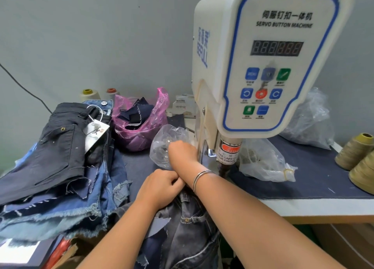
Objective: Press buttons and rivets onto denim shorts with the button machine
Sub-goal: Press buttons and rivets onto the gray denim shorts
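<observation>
Left hand (159,184) pinches grey shorts (188,224) below the machine (263,66); right hand (182,150) reaches into clear bag (164,147), grip can't tell.

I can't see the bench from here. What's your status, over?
Left hand gripping grey denim shorts below button machine. Right hand reaching into clear bag, fingers hidden. Nothing pressed yet.

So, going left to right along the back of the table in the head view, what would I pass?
Cream thread cone with yellow core → pink plastic bag of dark fabric scraps → white servo button machine → olive thread cones.
</observation>
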Action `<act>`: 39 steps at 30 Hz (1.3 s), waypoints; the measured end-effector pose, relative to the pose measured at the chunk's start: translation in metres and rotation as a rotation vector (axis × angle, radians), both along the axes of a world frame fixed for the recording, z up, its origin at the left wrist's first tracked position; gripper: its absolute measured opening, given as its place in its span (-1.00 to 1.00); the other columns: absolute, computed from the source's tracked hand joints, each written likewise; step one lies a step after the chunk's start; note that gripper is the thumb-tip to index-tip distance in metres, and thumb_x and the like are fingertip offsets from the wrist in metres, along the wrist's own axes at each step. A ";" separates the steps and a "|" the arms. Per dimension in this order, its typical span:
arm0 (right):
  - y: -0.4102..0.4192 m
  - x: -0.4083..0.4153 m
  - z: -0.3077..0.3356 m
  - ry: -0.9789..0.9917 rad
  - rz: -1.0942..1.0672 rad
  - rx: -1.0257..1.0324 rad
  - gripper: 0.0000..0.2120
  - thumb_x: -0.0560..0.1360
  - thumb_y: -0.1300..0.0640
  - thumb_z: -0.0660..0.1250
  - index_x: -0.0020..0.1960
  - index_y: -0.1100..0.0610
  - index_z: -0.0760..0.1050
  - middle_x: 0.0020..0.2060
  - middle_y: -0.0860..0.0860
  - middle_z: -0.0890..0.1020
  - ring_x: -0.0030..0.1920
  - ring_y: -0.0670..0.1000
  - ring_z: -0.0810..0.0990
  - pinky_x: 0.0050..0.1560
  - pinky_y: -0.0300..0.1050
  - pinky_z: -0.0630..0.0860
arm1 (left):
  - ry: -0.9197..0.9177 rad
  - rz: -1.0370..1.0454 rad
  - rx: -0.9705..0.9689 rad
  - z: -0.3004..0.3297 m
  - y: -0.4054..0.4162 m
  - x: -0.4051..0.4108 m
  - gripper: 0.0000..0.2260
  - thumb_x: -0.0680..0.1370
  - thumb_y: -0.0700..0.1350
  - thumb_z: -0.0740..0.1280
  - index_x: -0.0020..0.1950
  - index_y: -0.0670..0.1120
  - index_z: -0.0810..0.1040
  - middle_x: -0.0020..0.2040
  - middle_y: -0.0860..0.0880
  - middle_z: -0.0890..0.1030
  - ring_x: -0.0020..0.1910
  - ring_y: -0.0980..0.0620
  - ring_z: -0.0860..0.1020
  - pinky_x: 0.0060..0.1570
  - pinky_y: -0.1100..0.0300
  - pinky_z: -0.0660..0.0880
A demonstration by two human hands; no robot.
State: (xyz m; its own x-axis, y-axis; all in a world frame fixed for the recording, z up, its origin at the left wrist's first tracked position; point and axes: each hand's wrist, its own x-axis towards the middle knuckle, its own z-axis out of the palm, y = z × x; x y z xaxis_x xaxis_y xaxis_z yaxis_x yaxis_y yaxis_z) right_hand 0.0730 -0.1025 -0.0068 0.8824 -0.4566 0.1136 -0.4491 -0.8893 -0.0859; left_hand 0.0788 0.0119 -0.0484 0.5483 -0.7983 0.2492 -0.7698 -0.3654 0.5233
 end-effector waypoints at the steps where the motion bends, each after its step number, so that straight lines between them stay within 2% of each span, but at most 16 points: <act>1: 0.000 0.003 -0.001 0.016 0.032 -0.041 -0.76 0.53 0.32 0.19 0.12 0.17 0.55 0.03 0.09 0.62 0.04 0.13 0.61 -0.17 -0.08 0.41 | -0.004 -0.001 0.002 0.000 0.000 0.001 -0.59 0.35 0.24 0.02 -0.50 -0.06 0.24 -0.57 0.01 0.32 -0.48 0.03 0.30 -0.39 0.06 0.24; 3: 0.000 0.008 -0.002 0.054 0.097 -0.127 -0.72 0.54 0.29 0.22 0.18 0.09 0.55 0.05 0.05 0.62 0.06 0.10 0.61 -0.19 -0.10 0.37 | -0.016 -0.002 0.007 0.000 0.000 0.002 -0.58 0.34 0.25 0.02 -0.51 -0.07 0.22 -0.58 0.00 0.31 -0.48 0.02 0.30 -0.40 0.06 0.21; 6: 0.002 0.014 -0.002 0.090 0.167 -0.257 -0.77 0.54 0.25 0.22 0.14 0.09 0.55 0.08 0.02 0.61 0.08 0.07 0.60 -0.20 -0.11 0.35 | -0.033 -0.004 0.014 -0.002 0.000 0.003 -0.59 0.33 0.25 0.01 -0.52 -0.05 0.19 -0.55 -0.03 0.33 -0.46 -0.02 0.34 -0.40 0.06 0.20; 10: 0.002 0.019 -0.004 0.127 0.165 -0.290 -0.79 0.54 0.23 0.23 0.12 0.11 0.56 0.09 0.02 0.62 0.11 0.06 0.60 -0.18 -0.12 0.33 | -0.045 0.000 0.022 -0.004 -0.001 0.005 -0.59 0.32 0.25 0.01 -0.52 -0.05 0.17 -0.57 0.00 0.28 -0.46 -0.05 0.32 -0.41 0.09 0.15; 16: 0.005 0.019 -0.004 0.112 0.230 -0.343 -0.78 0.53 0.27 0.21 0.08 0.09 0.56 0.05 0.01 0.63 0.06 0.07 0.61 -0.19 -0.11 0.35 | -0.053 0.000 0.034 -0.005 -0.002 0.005 -0.60 0.30 0.23 0.02 -0.55 -0.06 0.14 -0.60 0.00 0.24 -0.52 0.04 0.21 -0.46 0.10 0.08; 28: 0.006 0.014 -0.009 0.080 0.275 -0.369 -0.82 0.50 0.27 0.23 -0.02 0.08 0.57 -0.05 0.00 0.65 0.00 0.08 0.63 -0.22 -0.13 0.34 | -0.092 -0.005 0.062 -0.005 -0.001 0.004 -0.58 0.30 0.23 0.02 -0.57 -0.08 0.15 -0.61 -0.01 0.23 -0.55 0.05 0.22 -0.47 0.11 0.08; 35: 0.005 0.012 -0.009 0.079 0.241 -0.324 -0.84 0.52 0.22 0.24 0.02 0.05 0.55 0.00 -0.02 0.64 0.06 0.06 0.61 0.04 -0.05 0.37 | -0.085 -0.017 0.057 -0.004 0.000 0.003 -0.60 0.31 0.22 0.03 -0.56 -0.06 0.18 -0.59 0.01 0.26 -0.51 0.04 0.26 -0.41 0.12 0.13; 39: 0.003 0.006 -0.003 -0.023 0.183 -0.191 -0.82 0.52 0.25 0.23 0.07 0.09 0.53 0.00 0.02 0.64 0.06 0.08 0.60 0.09 -0.03 0.36 | -0.052 -0.018 0.017 -0.004 0.000 0.003 -0.59 0.31 0.23 0.04 -0.56 -0.06 0.18 -0.58 0.00 0.27 -0.46 -0.09 0.33 -0.40 0.10 0.14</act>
State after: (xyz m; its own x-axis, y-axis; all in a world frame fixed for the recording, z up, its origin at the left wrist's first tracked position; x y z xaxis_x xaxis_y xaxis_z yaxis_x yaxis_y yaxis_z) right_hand 0.0794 -0.0990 -0.0101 0.9445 -0.2578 0.2036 -0.2789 -0.9568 0.0825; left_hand 0.0817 0.0121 -0.0521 0.5202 -0.8125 0.2632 -0.8025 -0.3595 0.4763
